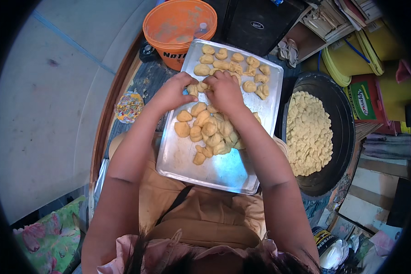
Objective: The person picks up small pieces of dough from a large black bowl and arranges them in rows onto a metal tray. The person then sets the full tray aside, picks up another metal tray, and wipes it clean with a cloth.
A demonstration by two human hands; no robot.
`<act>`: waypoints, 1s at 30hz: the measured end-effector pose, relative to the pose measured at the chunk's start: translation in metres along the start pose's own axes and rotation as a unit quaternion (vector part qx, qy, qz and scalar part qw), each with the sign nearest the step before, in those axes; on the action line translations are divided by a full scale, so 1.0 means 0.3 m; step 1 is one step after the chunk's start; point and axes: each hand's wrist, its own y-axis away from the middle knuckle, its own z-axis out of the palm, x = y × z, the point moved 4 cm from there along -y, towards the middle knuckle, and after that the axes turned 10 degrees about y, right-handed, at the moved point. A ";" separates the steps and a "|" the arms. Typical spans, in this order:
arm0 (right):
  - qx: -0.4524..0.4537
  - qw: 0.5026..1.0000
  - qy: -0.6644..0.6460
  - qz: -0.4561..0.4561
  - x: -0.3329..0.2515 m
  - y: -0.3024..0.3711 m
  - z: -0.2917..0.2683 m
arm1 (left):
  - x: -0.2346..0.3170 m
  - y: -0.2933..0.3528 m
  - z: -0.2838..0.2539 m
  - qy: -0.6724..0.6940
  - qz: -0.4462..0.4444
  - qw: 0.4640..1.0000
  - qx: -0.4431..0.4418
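Note:
A silver metal tray (178,160) lies slanted before me, its near end over my lap. My left hand (176,93) is closed, with thumb and fingers around a yellowish dough piece (192,90) at the tray's left side. Close beside it, my right hand (226,92) has its fingers curled down at another dough piece (202,86); its fingertips are partly hidden. Rows of lumpy dough pieces (202,70) cover the far part of the tray. Nearer me is a loose heap of dough pieces (211,129), partly behind my right forearm.
To the right stands a round black tub (347,150) with many small flattened dough pieces (308,132). An orange bucket (169,32) touches the tray's far left corner. Behind are a black speaker (255,25) and yellow buckets (347,59). A multicoloured round cloth (129,108) lies left.

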 end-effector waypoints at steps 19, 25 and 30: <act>-0.065 0.980 -0.064 0.174 0.132 0.109 -0.099 | 0.030 -0.084 0.137 -0.236 0.195 0.951 0.050; -0.233 0.940 -0.233 0.088 0.205 0.204 -0.092 | 0.104 -0.094 0.162 -0.183 0.242 0.952 0.027; 0.000 0.929 -0.247 0.274 0.306 0.213 -0.086 | 0.128 -0.127 0.195 -0.217 0.243 0.945 -0.040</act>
